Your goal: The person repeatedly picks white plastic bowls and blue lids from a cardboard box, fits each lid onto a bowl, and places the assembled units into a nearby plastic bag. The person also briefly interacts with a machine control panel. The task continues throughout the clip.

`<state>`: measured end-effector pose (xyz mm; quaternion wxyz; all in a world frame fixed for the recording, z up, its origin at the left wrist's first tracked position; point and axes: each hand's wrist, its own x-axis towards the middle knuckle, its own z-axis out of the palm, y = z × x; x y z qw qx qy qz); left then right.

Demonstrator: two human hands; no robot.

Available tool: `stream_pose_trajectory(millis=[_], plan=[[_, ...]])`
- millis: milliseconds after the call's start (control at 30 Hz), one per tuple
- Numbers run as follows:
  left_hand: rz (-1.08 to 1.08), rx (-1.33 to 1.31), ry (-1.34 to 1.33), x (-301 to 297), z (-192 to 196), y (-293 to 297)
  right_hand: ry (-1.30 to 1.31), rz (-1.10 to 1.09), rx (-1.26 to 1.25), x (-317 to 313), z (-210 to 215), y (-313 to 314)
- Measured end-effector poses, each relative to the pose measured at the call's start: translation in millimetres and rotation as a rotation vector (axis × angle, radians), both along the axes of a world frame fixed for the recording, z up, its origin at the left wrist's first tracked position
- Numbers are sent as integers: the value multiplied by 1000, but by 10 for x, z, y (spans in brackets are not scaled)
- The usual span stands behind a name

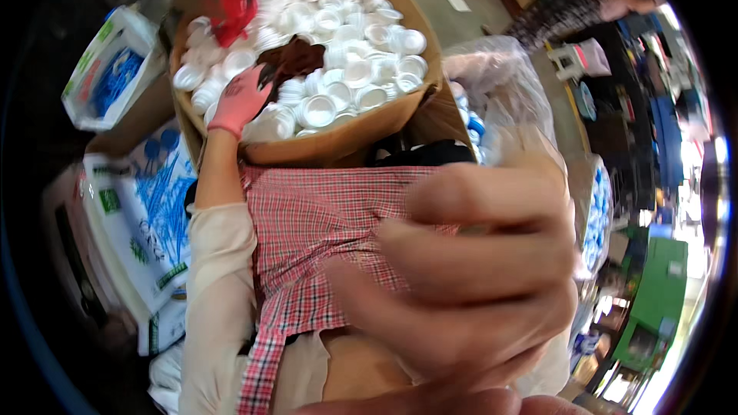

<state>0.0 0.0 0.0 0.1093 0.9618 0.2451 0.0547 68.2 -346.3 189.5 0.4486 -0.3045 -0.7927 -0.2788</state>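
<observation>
My left hand [242, 100] wears a pink glove with dark fingertips and reaches into a large cardboard box [338, 138] full of white plastic caps [319, 110]. Its fingers close on the edge of a crumpled brown cloth [296, 58] that lies over the caps. Bare and very near the view, my right hand [477, 261] is raised with its fingers bent and apart, blurred by motion. Nothing shows between those fingers. A red crumpled piece [233, 11], its kind unclear, lies at the far left of the box.
On the left are a white carton [115, 69] with blue pieces and a printed white sack [146, 215]. A clear plastic bag [507, 77] stands right of the box. Farther right are a person [569, 11] and a green machine [653, 292]. A checked cloth [315, 223] covers my lap.
</observation>
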Motion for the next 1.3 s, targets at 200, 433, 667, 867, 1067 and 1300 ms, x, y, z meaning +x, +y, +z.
stream_pose_trajectory(millis=[200, 433, 667, 867, 1067, 1300], plan=[[231, -386, -820, -681, -318, -998, 70, -34, -480, 137, -162, -355], [974, -445, -226, -2746, -2068, -771, 225, -339, -979, 613, -2294, 355], [1055, -442, -114, -3180, -2801, -391, 545, -662, -1057, 365, -2639, 704], [742, -192, 173, -2603, -3010, 858, 419, -734, -1106, 235, -2656, 697], [650, -47, 435, -2493, -4174, 1737, 307, -661, -1211, 334, -2569, 880], [803, -115, 29, -2244, -4085, 1710, 360, -657, -1154, 268, -2589, 855]])
